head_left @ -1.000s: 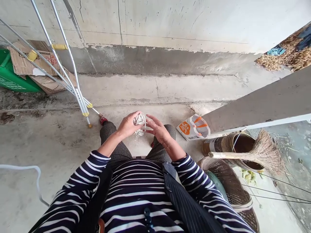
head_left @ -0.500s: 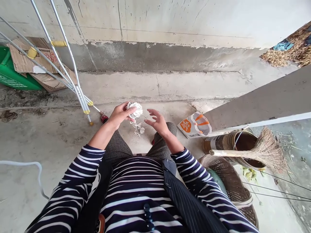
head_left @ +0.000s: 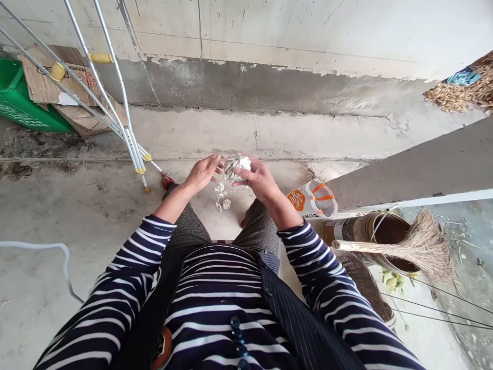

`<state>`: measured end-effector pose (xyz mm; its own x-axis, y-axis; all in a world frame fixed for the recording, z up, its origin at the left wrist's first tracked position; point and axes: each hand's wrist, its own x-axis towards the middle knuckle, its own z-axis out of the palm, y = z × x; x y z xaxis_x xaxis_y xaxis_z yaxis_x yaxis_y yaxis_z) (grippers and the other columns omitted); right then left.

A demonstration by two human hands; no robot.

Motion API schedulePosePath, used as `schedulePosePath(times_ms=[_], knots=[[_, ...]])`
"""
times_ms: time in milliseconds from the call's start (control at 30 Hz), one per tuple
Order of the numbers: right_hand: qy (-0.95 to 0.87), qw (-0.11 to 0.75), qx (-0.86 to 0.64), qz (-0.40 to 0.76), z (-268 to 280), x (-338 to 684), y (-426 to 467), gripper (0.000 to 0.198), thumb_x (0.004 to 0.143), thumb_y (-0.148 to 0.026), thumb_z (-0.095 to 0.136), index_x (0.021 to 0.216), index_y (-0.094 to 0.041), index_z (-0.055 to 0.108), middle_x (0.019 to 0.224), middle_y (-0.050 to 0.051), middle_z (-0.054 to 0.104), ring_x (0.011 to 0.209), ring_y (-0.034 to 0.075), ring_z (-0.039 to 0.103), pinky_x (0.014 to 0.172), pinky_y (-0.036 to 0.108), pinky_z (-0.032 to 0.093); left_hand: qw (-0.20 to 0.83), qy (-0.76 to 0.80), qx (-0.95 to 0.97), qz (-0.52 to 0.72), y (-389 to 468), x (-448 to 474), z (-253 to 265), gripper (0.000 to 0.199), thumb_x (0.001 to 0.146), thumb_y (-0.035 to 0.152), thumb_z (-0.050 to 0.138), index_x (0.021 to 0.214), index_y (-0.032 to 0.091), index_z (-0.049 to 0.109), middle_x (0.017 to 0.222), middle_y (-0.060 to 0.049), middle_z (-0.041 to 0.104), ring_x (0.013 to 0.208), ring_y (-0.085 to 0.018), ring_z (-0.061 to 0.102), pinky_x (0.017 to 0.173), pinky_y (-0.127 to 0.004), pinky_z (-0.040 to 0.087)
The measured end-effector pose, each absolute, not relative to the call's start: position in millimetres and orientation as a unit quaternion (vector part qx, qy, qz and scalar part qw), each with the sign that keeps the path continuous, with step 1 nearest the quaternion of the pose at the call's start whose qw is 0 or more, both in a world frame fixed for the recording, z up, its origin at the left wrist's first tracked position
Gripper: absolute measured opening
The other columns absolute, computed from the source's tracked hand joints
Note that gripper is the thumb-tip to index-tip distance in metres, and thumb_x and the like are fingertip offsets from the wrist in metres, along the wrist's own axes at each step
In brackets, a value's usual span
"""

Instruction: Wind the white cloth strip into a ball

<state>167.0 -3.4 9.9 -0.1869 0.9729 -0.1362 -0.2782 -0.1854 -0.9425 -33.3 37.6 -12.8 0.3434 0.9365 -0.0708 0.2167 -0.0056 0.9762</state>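
A ball of white yarn (head_left: 237, 167) rests in my right hand (head_left: 261, 181), with the thumb across its near side and the fingers behind it. My left hand (head_left: 203, 173) is just left of the ball, fingers bent and thumb apart from them; whether a strand touches its fingertips is too small to tell. Below the ball dangles a thin, curly white length of yarn work (head_left: 220, 191). At its lower end is a small rosette-like coil (head_left: 226, 204). Both hands are above the gap between my knees.
Metal crutches (head_left: 129, 134) lean at left, near cardboard (head_left: 54, 85) and a green bin (head_left: 33, 110). On the right are a white-and-orange bag (head_left: 308, 200), a bucket (head_left: 352, 228) with a broom (head_left: 385, 248) over it, and a wicker basket (head_left: 360, 280).
The ball has passed from my left hand to my right hand and moved rightward. My left hand has let go of it. The view has shifted slightly.
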Motion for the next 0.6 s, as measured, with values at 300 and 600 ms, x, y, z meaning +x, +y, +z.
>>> schedulePosePath(times_ms=[300,600], knots=[[-0.332,0.489,-0.396,0.703,20,180,-2,0.049,0.067,-0.040,0.089,0.106,-0.022,0.067,0.098,0.001,0.076,0.082,0.015,0.072,0.063,0.022,0.066,0.542,0.412,0.660,0.317,45,-10,-43,0.042,0.082,0.037,0.076,0.120,0.019,0.076,0.123,-0.009,0.077,0.121,-0.031,0.068,0.104,-0.041,0.053],[-0.353,0.493,-0.388,0.694,35,203,-7,0.056,0.067,-0.044,0.076,0.116,-0.022,0.062,0.108,0.007,0.075,0.101,0.026,0.074,0.056,0.024,0.063,0.544,0.471,0.630,0.291,45,-14,-65,0.032,0.078,0.046,0.078,0.090,0.016,0.082,0.095,-0.006,0.081,0.097,-0.028,0.073,0.087,-0.034,0.057]])
